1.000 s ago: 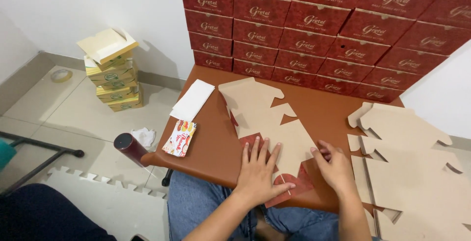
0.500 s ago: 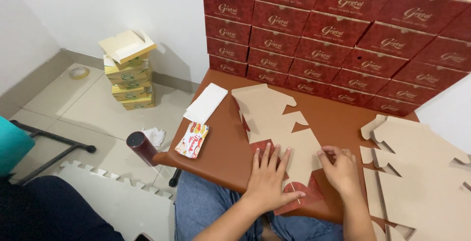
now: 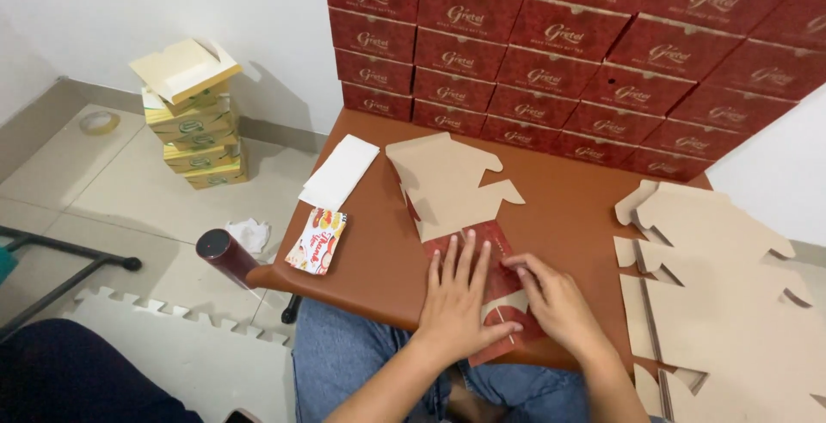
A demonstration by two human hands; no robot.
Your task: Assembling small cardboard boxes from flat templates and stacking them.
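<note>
Both hands, left hand (image 3: 456,302) and right hand (image 3: 559,302), press flat, ungrasping, on the red carton blank (image 3: 492,259).

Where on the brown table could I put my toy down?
Bare table lies between the flat cardboard piece and the cardboard stack. Also between the white paper and that piece. It's crowded around both hands.

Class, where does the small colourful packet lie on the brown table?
Head view: the colourful packet lies at the table's left edge, just below the white paper stack.

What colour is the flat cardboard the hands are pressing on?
The flat box blank is plain tan-brown on its upturned side, with a dark red printed flap near the hands, shown in the head view.
</note>
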